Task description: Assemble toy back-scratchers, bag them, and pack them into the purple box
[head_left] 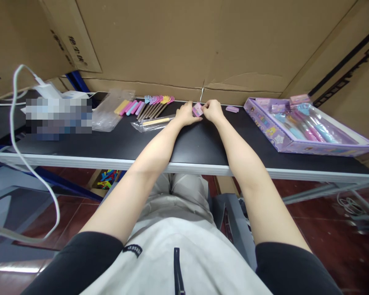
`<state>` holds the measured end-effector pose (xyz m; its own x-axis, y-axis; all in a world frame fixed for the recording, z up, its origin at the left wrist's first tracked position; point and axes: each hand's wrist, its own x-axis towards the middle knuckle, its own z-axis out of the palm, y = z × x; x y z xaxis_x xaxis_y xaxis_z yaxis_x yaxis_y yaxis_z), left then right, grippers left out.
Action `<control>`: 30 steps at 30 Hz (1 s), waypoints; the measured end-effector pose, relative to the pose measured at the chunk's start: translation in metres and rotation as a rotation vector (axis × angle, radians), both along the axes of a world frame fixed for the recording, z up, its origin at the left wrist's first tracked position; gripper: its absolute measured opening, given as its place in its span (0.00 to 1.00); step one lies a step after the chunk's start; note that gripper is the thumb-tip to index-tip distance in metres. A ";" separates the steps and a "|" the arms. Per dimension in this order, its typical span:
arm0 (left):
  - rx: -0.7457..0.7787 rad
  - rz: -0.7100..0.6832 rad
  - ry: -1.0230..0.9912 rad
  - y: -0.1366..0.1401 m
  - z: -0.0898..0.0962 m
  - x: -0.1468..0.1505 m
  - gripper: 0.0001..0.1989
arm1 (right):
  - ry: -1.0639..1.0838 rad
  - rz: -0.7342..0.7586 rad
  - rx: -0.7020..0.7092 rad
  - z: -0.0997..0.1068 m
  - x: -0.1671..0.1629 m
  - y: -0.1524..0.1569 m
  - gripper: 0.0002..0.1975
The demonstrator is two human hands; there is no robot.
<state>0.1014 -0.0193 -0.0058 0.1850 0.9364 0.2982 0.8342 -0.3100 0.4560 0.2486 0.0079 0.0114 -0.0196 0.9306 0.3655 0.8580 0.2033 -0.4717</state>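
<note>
Near the back of the black table, both hands meet at a small pink-and-purple box (197, 109). My left hand (185, 114) is closed on its left side, thumb stretched below it. The fingers of my right hand (213, 110) pinch its right edge. Just right of that hand lies a flat purple-pink piece (232, 109). Beside my left wrist, a clear plastic sleeve (153, 123) holds a thin light stick. Further left is a row of back scratchers (156, 107) with brown handles and blue, pink and yellow claw heads.
Several coloured tubes (130, 107) and clear bags (109, 112) lie left. A purple display box (281, 141) with wrapped scratchers stands right. A white cable (14, 123) hangs at far left. Cardboard walls (178, 45) rise behind the table. Below is a bin of colourful pieces (107, 179).
</note>
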 end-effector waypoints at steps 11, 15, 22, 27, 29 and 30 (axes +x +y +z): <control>-0.212 0.060 -0.049 0.000 0.026 -0.029 0.17 | 0.024 0.043 0.169 -0.006 0.009 0.008 0.16; -0.298 0.064 -0.222 -0.010 0.033 -0.055 0.12 | 0.082 0.089 0.252 -0.005 0.009 0.007 0.20; -0.269 0.070 -0.630 -0.019 0.020 -0.062 0.13 | 0.071 0.052 0.291 0.004 0.001 -0.007 0.16; -0.169 0.132 -1.070 -0.015 0.026 -0.060 0.11 | 0.106 0.092 0.296 0.005 -0.010 -0.006 0.15; -0.171 0.148 -1.266 -0.010 0.028 -0.061 0.09 | 0.120 0.146 0.272 0.005 -0.017 -0.008 0.15; -0.172 0.162 -1.353 -0.007 0.028 -0.062 0.08 | 0.122 0.178 0.253 0.005 -0.021 -0.010 0.15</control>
<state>0.0396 -0.0264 0.0225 -0.2685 0.9626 0.0361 -0.2665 -0.1102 0.9575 0.2276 -0.0024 0.0165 -0.1151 0.7961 0.5942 0.7387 0.4685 -0.4846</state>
